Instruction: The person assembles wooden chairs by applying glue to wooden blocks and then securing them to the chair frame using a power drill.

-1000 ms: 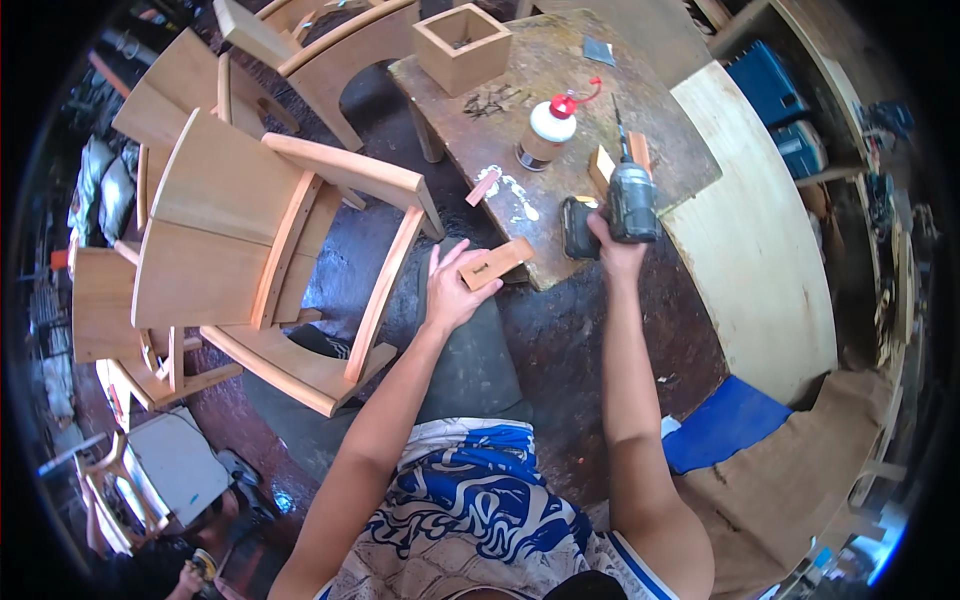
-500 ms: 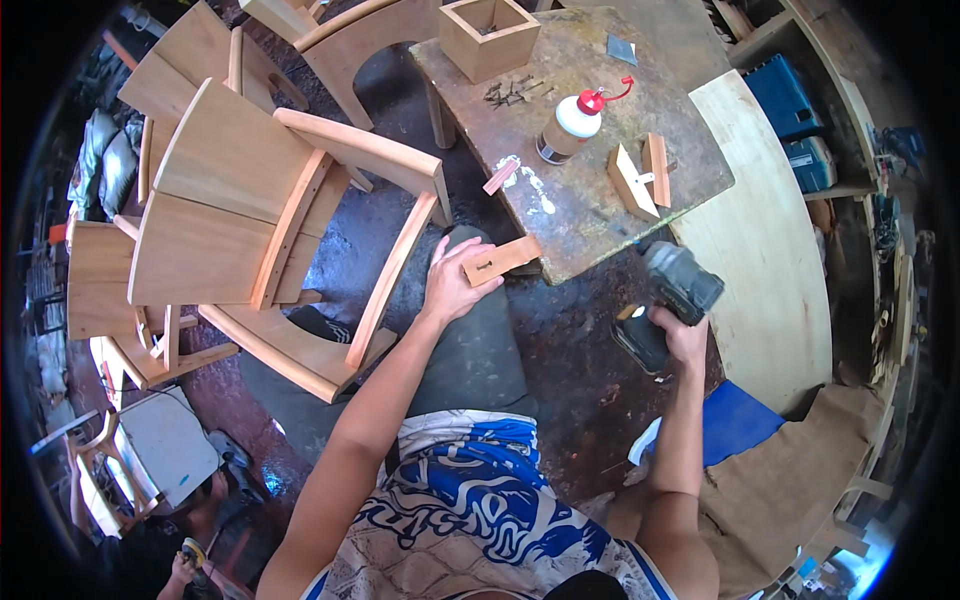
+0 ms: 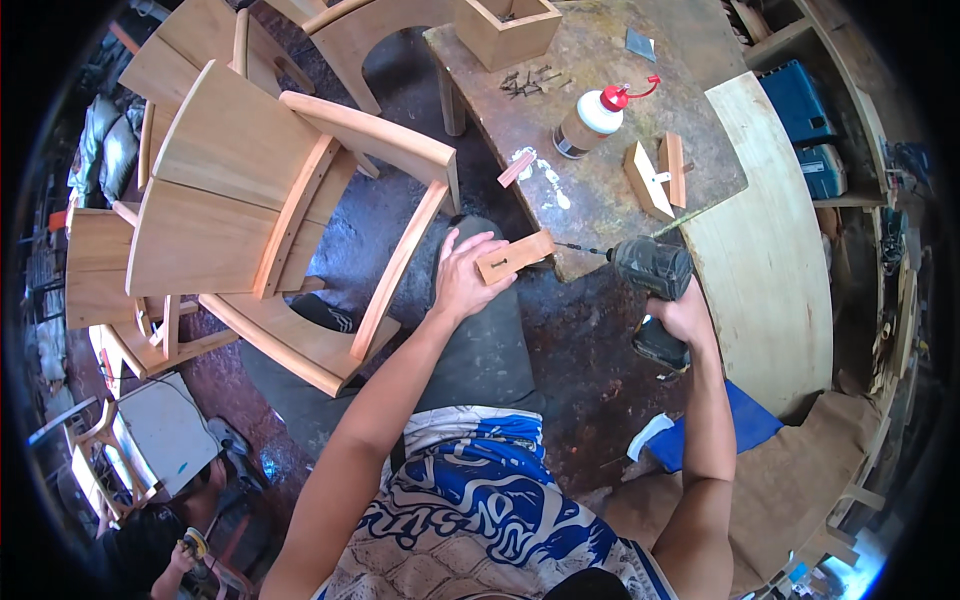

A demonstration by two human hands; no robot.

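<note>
My left hand [image 3: 466, 274] grips a small wooden block [image 3: 516, 257] above my knee, beside the table corner. A dark slot with a screw-like piece shows in the block's upper face. My right hand [image 3: 684, 318] is wrapped round the handle of a dark cordless drill [image 3: 652, 265]. Its thin bit points left, with the tip at or very near the block's right end; whether it touches I cannot tell. Left of my hands stands a wooden chair [image 3: 225, 190] with a slatted, curved surface and rounded rails.
On the worn table [image 3: 600, 225] are a glue bottle [image 3: 590, 122] with red cap, loose screws [image 3: 530, 82], a wooden box [image 3: 507, 35], and wood pieces [image 3: 650, 180]. A pale curved panel [image 3: 770, 260] lies right of it. Another person's hand [image 3: 180, 560] holds a tool at lower left.
The drill has swung left and levelled, bringing its bit to the block's end. My left hand and the block have shifted slightly right in view.
</note>
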